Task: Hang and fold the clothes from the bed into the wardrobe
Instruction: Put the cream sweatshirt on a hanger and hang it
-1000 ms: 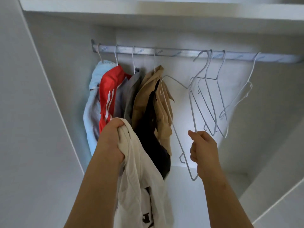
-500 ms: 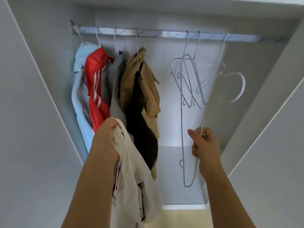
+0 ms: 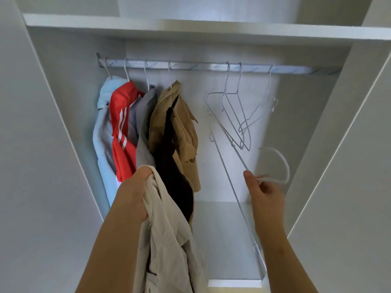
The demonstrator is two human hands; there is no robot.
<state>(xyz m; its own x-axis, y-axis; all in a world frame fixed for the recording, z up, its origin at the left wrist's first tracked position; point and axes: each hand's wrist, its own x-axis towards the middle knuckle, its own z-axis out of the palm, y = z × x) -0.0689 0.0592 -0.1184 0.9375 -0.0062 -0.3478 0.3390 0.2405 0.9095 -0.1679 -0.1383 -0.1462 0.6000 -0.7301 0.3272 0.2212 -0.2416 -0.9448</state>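
Observation:
My left hand (image 3: 135, 193) grips a cream garment (image 3: 169, 240) that hangs down in front of the open wardrobe. My right hand (image 3: 264, 191) pinches the neck of a white wire hanger (image 3: 230, 187), which is off the rail, its hook (image 3: 279, 163) curving to the right of my fingers. The metal rail (image 3: 201, 66) carries a light blue garment (image 3: 101, 127), a red striped top (image 3: 121, 127), a grey shirt (image 3: 143, 134) and a tan shirt with a dark piece (image 3: 175, 132) at its left end. Three empty wire hangers (image 3: 237, 115) hang at the right.
A white shelf (image 3: 190, 28) runs above the rail. The wardrobe's side panels (image 3: 69, 123) stand left and right, and its white floor (image 3: 222, 240) lies below. A strip of wooden floor (image 3: 232, 289) shows at the bottom.
My right hand has pulled the loose hanger further down and tilted it, its long side now slanting from upper left to lower right. The view tipped upward, showing the shelf again.

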